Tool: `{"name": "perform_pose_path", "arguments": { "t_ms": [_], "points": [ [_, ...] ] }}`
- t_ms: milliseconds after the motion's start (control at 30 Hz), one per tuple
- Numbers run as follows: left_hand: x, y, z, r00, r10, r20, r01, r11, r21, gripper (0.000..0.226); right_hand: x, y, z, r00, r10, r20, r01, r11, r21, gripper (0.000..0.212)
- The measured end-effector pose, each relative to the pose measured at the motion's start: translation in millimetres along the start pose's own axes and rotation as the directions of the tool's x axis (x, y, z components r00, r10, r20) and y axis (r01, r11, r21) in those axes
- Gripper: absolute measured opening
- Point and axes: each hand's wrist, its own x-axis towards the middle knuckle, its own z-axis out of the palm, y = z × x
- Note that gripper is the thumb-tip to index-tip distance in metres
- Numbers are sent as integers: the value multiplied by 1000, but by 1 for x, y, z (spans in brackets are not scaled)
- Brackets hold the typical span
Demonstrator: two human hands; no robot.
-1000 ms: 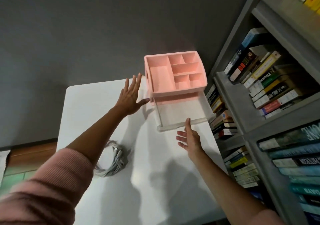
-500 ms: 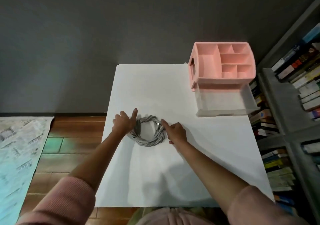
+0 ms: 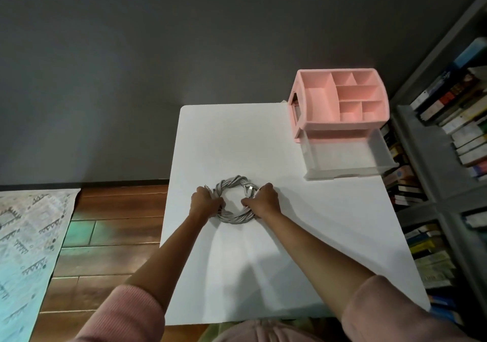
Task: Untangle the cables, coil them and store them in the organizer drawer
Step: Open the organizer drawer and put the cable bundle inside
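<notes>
left grip (image 3: 207, 201) + right grip (image 3: 264, 200) holding cable coil (image 3: 232, 182) | book spines (image 3: 463, 128) (lettering blurred)

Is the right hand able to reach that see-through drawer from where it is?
Probably yes. The drawer is pulled out of the pink organizer, and only bare table lies between it and the right hand. That hand grips the cable coil, though, so it would carry the coil along.

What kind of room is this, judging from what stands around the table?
Probably a home study or living room: grey shelves packed with books stand at the right, the floor is wood with a patterned rug, and a white table holds a pink organizer.
</notes>
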Motion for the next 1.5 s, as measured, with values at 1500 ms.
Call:
{"name": "perform_pose_path", "arguments": {
  "t_ms": [1500],
  "points": [
    [10, 282, 122, 763, 644, 65, -634, 723, 275, 79, 143, 85, -261, 928, 152, -339, -99, 980, 171, 33]
  ]
}}
